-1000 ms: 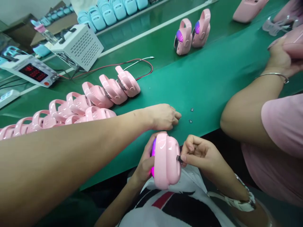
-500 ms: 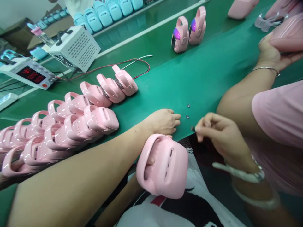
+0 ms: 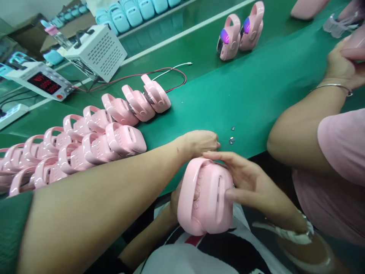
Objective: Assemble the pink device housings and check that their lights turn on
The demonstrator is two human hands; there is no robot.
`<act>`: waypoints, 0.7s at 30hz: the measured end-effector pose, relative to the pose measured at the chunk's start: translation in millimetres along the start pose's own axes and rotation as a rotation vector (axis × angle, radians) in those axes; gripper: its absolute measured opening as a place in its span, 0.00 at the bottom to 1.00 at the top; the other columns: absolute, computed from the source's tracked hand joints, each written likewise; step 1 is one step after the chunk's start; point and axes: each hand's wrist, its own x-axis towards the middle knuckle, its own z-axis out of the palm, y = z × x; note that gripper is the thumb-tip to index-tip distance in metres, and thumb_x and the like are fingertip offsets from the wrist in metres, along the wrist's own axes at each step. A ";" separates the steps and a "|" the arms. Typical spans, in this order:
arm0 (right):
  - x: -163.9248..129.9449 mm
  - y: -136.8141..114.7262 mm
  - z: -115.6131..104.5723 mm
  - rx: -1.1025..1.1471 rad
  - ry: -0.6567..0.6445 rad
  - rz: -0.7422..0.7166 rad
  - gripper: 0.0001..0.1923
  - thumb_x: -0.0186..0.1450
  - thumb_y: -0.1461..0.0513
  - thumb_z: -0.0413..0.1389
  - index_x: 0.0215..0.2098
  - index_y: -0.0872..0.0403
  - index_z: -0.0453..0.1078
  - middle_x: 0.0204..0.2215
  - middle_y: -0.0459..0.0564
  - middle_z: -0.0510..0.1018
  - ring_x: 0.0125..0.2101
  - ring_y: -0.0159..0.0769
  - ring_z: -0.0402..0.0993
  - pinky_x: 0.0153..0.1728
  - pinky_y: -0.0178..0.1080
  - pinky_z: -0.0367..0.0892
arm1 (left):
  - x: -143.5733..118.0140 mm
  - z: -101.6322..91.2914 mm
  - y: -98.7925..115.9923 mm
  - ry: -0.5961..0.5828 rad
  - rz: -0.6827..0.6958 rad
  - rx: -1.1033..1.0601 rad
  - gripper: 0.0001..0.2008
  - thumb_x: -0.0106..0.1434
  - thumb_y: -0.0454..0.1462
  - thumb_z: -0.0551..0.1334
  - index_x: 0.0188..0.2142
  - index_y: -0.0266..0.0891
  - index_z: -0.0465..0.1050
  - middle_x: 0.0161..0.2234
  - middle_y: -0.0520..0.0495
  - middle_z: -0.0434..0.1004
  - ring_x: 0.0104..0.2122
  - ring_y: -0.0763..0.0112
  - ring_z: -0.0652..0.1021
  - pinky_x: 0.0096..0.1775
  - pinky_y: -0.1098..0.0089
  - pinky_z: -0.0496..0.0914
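Observation:
A pink portable speaker with a carry handle stands above my lap, its slotted panel facing up. My left hand holds it from the left and beneath, a fingertip showing through the handle gap; most of that hand is hidden. My right hand closes on the speaker's right side. Its thumb rests at the long slot and its fingers lie along the far edge; any small piece under the thumb is hidden. Just beyond, a co-worker's hand reaches in from the left. Small dark cards lie on the green mat.
Rows of pink speakers fill the left side. Behind them are a power supply with red digits, a grey vented box and a red cable. Two lit speakers stand farther back. Another person's arm is at right.
My right hand, which pinched a small dark piece apart from the speaker, has come left onto its slotted panel. The co-worker's fingers have curled in near the cards. The view has shifted slightly.

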 end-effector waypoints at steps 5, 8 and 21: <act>-12.9 1.2 13.2 0.050 0.037 0.032 0.28 0.56 0.62 0.70 0.54 0.44 0.74 0.59 0.49 0.76 0.60 0.47 0.71 0.58 0.47 0.68 | 12.5 4.6 -1.1 0.098 0.052 -0.075 0.14 0.72 0.32 0.51 0.37 0.41 0.75 0.45 0.45 0.80 0.44 0.67 0.77 0.37 0.69 0.69; -11.6 2.4 10.9 0.070 0.036 0.025 0.28 0.54 0.64 0.71 0.52 0.44 0.75 0.58 0.49 0.76 0.59 0.48 0.72 0.58 0.47 0.68 | 28.7 -1.5 -0.1 0.100 0.159 -0.068 0.13 0.69 0.31 0.55 0.31 0.43 0.75 0.41 0.48 0.81 0.50 0.67 0.76 0.57 0.70 0.65; -16.4 6.4 9.5 0.181 0.018 -0.063 0.23 0.55 0.60 0.72 0.49 0.44 0.76 0.53 0.50 0.80 0.56 0.47 0.76 0.56 0.46 0.73 | 47.8 -0.8 -4.4 0.262 0.131 -0.495 0.21 0.56 0.25 0.61 0.14 0.40 0.54 0.22 0.46 0.72 0.28 0.67 0.72 0.41 0.65 0.66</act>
